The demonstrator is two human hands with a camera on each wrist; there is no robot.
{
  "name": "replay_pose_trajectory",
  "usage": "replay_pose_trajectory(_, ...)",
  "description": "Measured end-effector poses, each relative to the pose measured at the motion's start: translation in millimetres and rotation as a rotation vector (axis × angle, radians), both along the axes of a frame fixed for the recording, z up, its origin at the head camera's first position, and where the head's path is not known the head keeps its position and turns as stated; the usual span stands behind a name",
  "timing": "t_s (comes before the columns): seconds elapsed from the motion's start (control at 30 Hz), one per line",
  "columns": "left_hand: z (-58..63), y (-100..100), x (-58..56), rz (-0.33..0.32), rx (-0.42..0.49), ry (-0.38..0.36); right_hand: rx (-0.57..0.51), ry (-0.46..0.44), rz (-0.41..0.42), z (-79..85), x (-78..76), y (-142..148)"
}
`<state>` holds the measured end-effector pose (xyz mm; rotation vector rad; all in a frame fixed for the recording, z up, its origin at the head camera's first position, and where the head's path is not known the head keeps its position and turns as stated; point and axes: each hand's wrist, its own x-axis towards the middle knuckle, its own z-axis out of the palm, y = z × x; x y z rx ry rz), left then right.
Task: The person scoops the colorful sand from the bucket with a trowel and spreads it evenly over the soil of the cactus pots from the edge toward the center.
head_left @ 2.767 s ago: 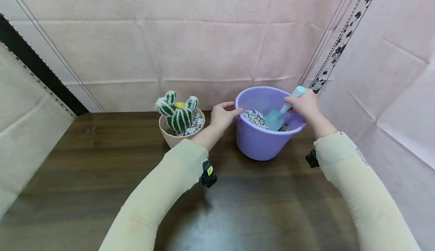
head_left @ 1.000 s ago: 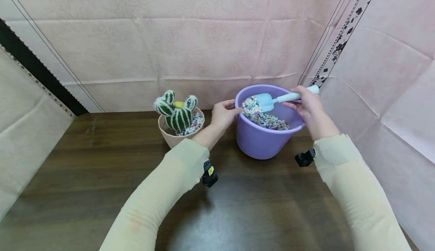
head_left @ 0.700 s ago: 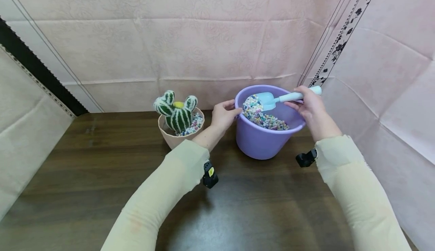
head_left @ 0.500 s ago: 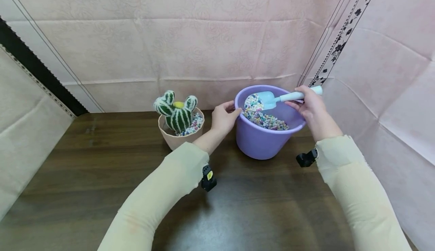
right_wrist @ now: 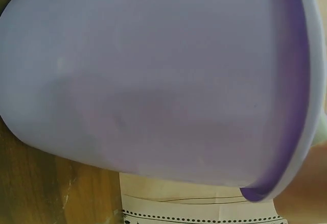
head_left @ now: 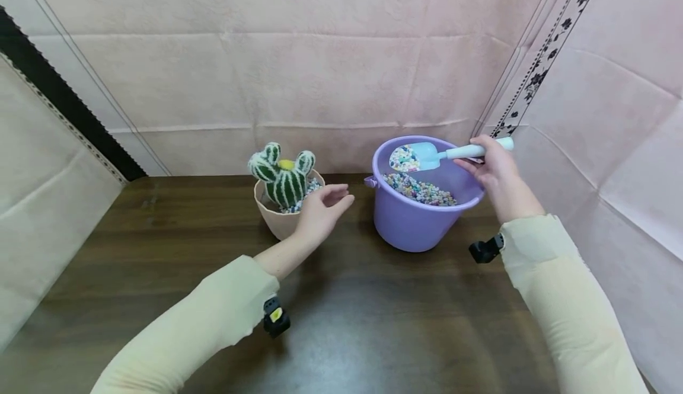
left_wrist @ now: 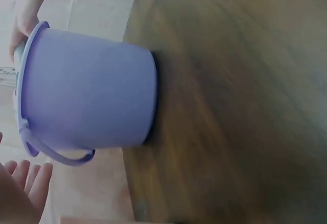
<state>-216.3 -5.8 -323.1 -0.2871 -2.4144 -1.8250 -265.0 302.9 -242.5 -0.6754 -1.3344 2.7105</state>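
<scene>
My right hand [head_left: 497, 167] grips the handle of a light blue trowel [head_left: 427, 157] at the right side of a purple bucket [head_left: 408, 228]. Multicoloured pebbles fill the trowel's blade, held level with the bucket's mouth. More pebbles [head_left: 418, 189] lie inside the bucket. My left hand [head_left: 322, 209], fingers relaxed, is between the bucket and a beige pot [head_left: 280, 223], overlapping the pot's right rim in the head view. A knitted green-and-white cactus [head_left: 285, 188] stands in that pot among similar pebbles. In the right wrist view the bucket wall [right_wrist: 153, 81] hides most of the trowel.
The bucket's purple carrying handle [left_wrist: 64, 157] hangs along its side in the left wrist view. Both containers stand on a dark wooden table [head_left: 373, 317], near its back edge. Pale cloth [head_left: 331, 74] hangs behind and at both sides.
The trowel came up out of the pebbles loaded and is now level, slightly further right. My left hand let go of the bucket's rim and moved left toward the pot.
</scene>
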Motion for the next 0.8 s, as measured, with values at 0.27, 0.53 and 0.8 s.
replay_pose_trajectory(0.27,-5.3,-41,12.5,0.067,0.023,0.05,-0.016,-0.012,0.017,0.4,-2.1,-2)
replay_pose_trajectory(0.53,-10.0,-81,14.5,0.162,-0.023,0.017,-0.023,-0.041,0.009,3.7,-2.9,-2)
replay_pose_trajectory(0.8,-17.6,-112,10.0,0.337,-0.121,-0.015,-0.03,-0.044,0.012,4.0,-5.0,-6)
